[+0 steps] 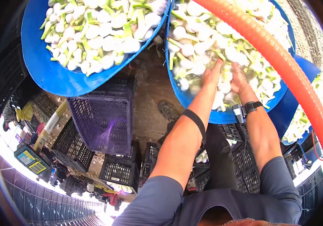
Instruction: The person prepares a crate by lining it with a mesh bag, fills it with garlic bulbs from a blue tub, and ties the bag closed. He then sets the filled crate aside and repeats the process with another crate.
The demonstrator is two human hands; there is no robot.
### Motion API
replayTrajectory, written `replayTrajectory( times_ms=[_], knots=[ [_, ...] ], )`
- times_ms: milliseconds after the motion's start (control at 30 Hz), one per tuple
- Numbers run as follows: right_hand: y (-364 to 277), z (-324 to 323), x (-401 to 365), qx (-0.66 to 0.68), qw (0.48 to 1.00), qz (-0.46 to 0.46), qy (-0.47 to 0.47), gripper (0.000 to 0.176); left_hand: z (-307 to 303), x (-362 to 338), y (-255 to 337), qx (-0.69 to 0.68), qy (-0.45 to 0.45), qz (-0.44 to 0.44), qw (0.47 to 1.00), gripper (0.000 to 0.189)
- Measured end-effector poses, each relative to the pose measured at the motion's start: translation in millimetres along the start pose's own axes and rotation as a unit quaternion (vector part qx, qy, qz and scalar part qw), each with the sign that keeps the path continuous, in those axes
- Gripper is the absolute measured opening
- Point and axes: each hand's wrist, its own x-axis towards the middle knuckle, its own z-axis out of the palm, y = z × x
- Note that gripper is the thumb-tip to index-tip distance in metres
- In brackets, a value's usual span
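— Where is the garlic [187, 50], and what is the state of the hands?
— It fills the blue tub [218, 117], which is at about 1 o'clock in the view. The left hand [212, 74] and the right hand [239, 78] reach in near the tub's 6 o'clock side. Their fingers are partly hidden among bulbs and water, so I cannot tell if they grip something.
— How is this handled well, in your opinion?
— I would work with loose fingers and move the bulbs gently, because a hard squeeze could bruise them. The orange hose [270, 47] passes over the tub toward 4 o'clock; the right arm should not knock it.
— And how does the garlic look?
— White, rounded and wet, with short pale-green stems, many bulbs lying across others.
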Motion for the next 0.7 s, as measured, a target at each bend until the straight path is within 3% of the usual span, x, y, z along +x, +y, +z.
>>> replayTrajectory(
  times_ms=[67,133,167,200,267,333,367,400,467,533,633,700],
  knots=[
    [-3,5,-15,0.029,1.0,0.0,0.006,0.053,-1,-7,2,-0.095,-0.003,0.037,0.995,0.077],
    [-11,21,-28,-0.049,0.997,-0.059,0.015,0.05,-4,-43,27,-0.055,0.018,0.032,0.998,0.067],
    [-20,41,-59,-0.027,0.994,-0.054,0.091,0.043,0,-53,27,-0.081,0.041,0.078,0.993,0.065],
    [-20,40,-66,-0.024,0.994,-0.057,0.089,0.043,3,-60,28,-0.108,0.065,0.126,0.984,0.063],
    [-24,31,-80,0.019,0.996,-0.085,0.012,0.043,14,-66,18,-0.129,0.077,0.149,0.977,0.056],
    [-30,18,-93,0.001,0.993,-0.114,-0.007,0.037,22,-77,15,-0.142,0.127,0.179,0.965,0.046],
    [-25,-10,-81,-0.008,0.994,-0.111,0.014,0.035,25,-82,17,-0.143,0.096,0.21,0.962,0.043],
    [-36,9,-113,-0.019,0.994,-0.107,0.019,0.036,24,-87,16,-0.141,0.075,0.241,0.957,0.04],
    [-39,4,-131,-0.055,0.989,-0.137,0.01,0.039,24,-115,27,-0.125,0.089,0.23,0.961,0.041],
    [-42,31,-164,-0.041,0.984,-0.17,0.015,0.04,4,-156,49,-0.124,0.088,0.288,0.945,0.045],
    [-30,73,-204,-0.068,0.981,-0.181,0.009,0.04,-46,-216,74,-0.131,0.141,0.269,0.944,0.047],
    [-13,112,-224,-0.089,0.977,-0.189,-0.041,0.041,-89,-241,83,-0.243,0.106,0.283,0.922,0.048]
  ],
)
